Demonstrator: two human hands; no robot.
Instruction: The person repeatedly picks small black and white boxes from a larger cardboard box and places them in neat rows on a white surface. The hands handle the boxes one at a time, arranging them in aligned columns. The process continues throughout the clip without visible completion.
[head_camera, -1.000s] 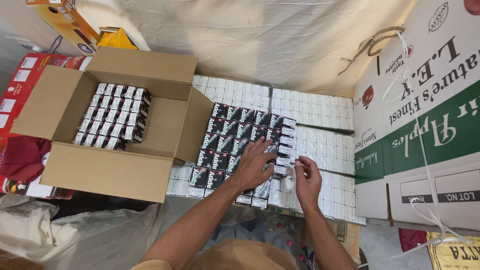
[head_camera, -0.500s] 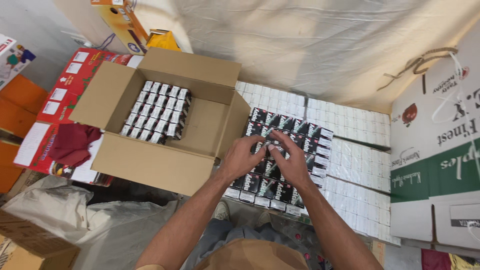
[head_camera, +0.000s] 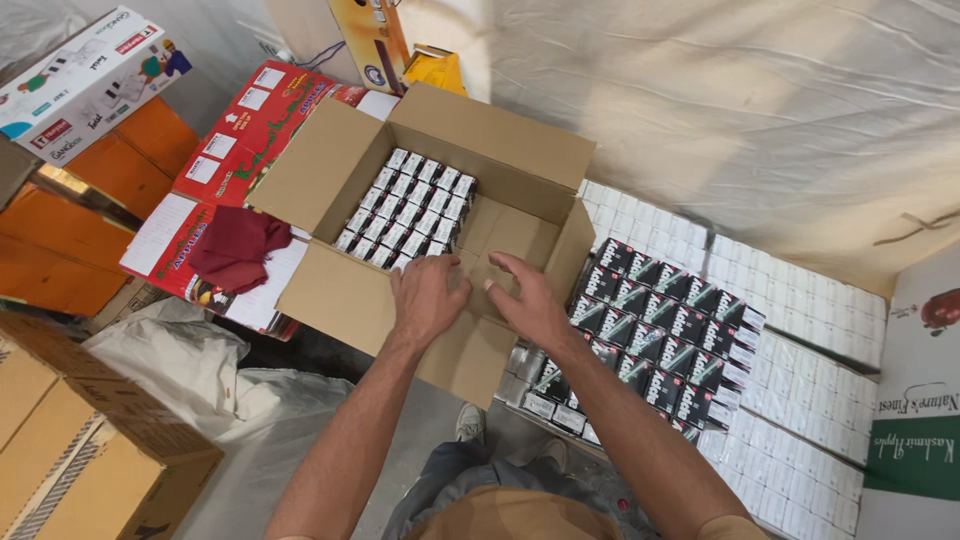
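White cloth (head_camera: 760, 110) covers the background behind the work place, and it hangs in soft folds. On the floor before it lie many small packets in flat layers: a block of black packets (head_camera: 665, 335) on top, and white packets (head_camera: 800, 300) under and around them, reaching to the right.

An open cardboard box (head_camera: 345, 170) stands left of the black packets, with all four flaps folded outward. Its left half is filled with rows of small black-and-white packets (head_camera: 405, 210) standing upright; its right half shows the bare cardboard bottom.

Both hands are over the near edge of this box, just beside each other. The left hand (head_camera: 428, 298) is half curled, palm down, at the near wall. The right hand (head_camera: 528, 300) is flat with the fingers spread, reaching over the near right corner toward the free half. Whether the hands hold some packets between them I cannot tell; from this view nothing is seen in them.

Left of the box a dark red cloth (head_camera: 238, 245) lies on a flat red printed carton (head_camera: 250, 130). Orange boxes (head_camera: 60, 230) are farther left, and a plain brown carton (head_camera: 80, 450) is in the lower left corner. A white and green fruit carton (head_camera: 915, 400) stands at the right edge. Grey plastic sheet (head_camera: 200, 370) lies on the floor under the arms.
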